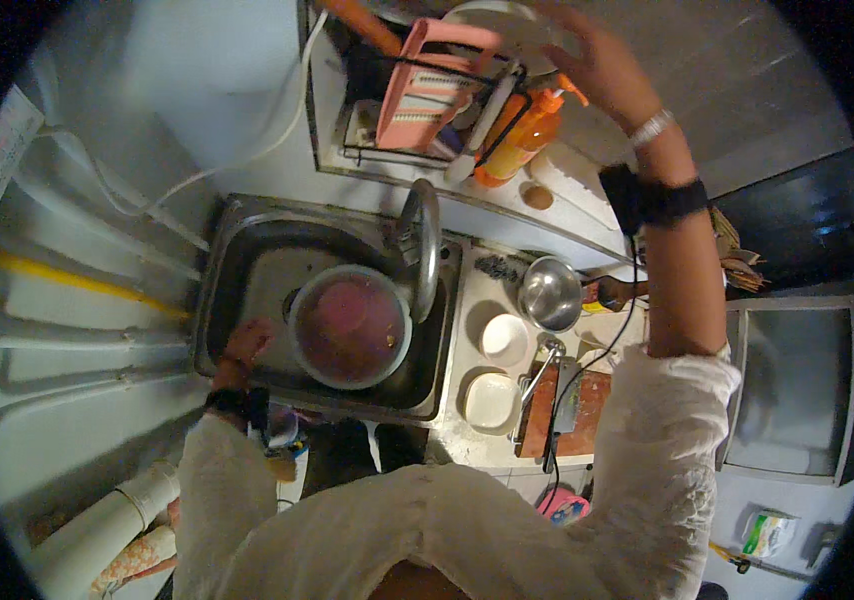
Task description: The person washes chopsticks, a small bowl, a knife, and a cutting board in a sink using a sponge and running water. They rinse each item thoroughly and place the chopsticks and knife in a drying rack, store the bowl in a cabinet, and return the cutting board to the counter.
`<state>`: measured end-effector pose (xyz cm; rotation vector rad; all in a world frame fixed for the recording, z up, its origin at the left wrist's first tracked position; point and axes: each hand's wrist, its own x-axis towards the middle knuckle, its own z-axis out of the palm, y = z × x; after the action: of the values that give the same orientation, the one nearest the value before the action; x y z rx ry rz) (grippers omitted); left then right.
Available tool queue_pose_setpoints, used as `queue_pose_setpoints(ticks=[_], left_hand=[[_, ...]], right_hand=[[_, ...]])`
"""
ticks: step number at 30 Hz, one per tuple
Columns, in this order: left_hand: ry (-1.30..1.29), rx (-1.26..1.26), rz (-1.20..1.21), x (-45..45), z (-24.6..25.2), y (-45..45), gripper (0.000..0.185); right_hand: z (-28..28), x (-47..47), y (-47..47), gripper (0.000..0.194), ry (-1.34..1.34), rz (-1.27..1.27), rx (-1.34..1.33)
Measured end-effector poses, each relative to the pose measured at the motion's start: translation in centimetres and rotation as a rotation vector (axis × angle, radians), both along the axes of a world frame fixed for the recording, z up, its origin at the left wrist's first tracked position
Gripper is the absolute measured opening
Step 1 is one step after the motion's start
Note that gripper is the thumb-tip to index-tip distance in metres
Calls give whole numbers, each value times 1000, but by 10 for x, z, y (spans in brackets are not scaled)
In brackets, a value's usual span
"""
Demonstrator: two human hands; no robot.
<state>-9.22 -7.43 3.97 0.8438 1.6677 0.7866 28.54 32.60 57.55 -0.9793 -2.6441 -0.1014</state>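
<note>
My right hand (601,66) is raised at the top, its fingers beside a round pale dish or lid (506,30) behind the rack. Blur hides whether they touch it. Just below that hand is an orange pump bottle (521,142). Over the left side of the stainless steel sink (254,274), my left hand (249,341) hangs close to a round basin (296,341), with no object visible in it. Cloudy liquid fills the basin, and a pinkish round thing (343,307) shows in it. The curved faucet (427,262) arches down at the basin's right edge.
A black wire rack (389,155) holds a pink grater (423,97). Right of the sink stand a metal bowl (551,292), a white bowl (504,340), a square cream dish (492,403) and a cleaver (567,397) on a wooden board (592,412). A black cable (599,356) hangs from my right wrist.
</note>
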Motion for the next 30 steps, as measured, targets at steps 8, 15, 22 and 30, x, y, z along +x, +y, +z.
queue_pose_setpoints(ticks=[8,15,22,30], left_hand=[[345,-226,-302,29,-44,48,19],[207,-288,-267,41,-57,59,28],[72,-345,-254,39,-79,67,38],[-37,-484,-262,40,-77,69,51]], right_hand=[[-198,65,-163,13,844,-280,17],[-433,-7,-289,36,286,-361,-1046],[-549,-85,-297,38,-161,-395,-815],[-608,-105,-274,27,-252,-41,-539]])
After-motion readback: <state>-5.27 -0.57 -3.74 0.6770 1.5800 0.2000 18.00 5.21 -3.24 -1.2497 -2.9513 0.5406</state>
